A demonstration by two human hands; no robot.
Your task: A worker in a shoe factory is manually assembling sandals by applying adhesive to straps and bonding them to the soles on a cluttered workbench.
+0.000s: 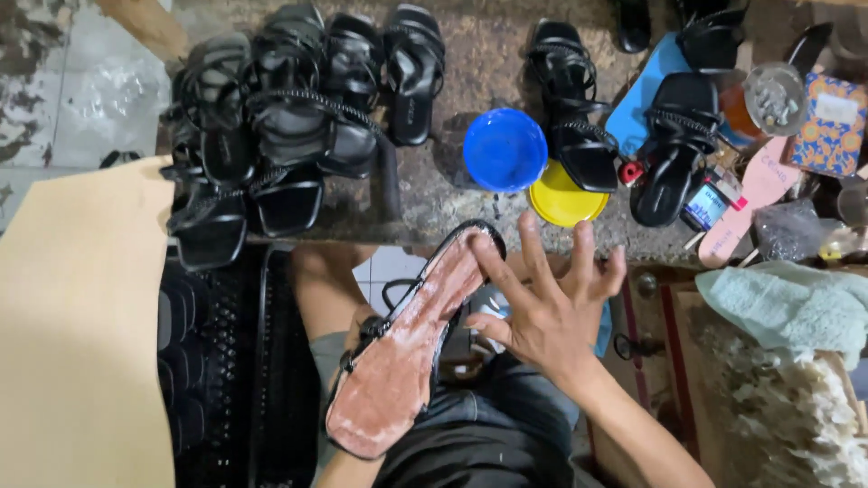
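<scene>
A black strappy sandal (pixel 407 352) lies sole-up across my lap, its pinkish-brown sole smeared with a whitish film. My right hand (pixel 547 312) hovers with fingers spread wide, the index finger and thumb touching the sole near its toe end. My left hand (pixel 360 323) is mostly hidden under the sandal, gripping it from below by the straps. A blue bowl (pixel 504 149) and a yellow lid (pixel 562 201) sit on the stone bench (pixel 488 63) just beyond the sandal's toe.
Several black sandals (pixel 289 117) are piled at the bench's left, more pairs (pixel 579 117) on the right. A tan cardboard sheet (pixel 81 325) and stacked black soles (pixel 226 361) lie at left. A pale green cloth (pixel 787 303), a pink insole (pixel 755 194) and small containers crowd the right.
</scene>
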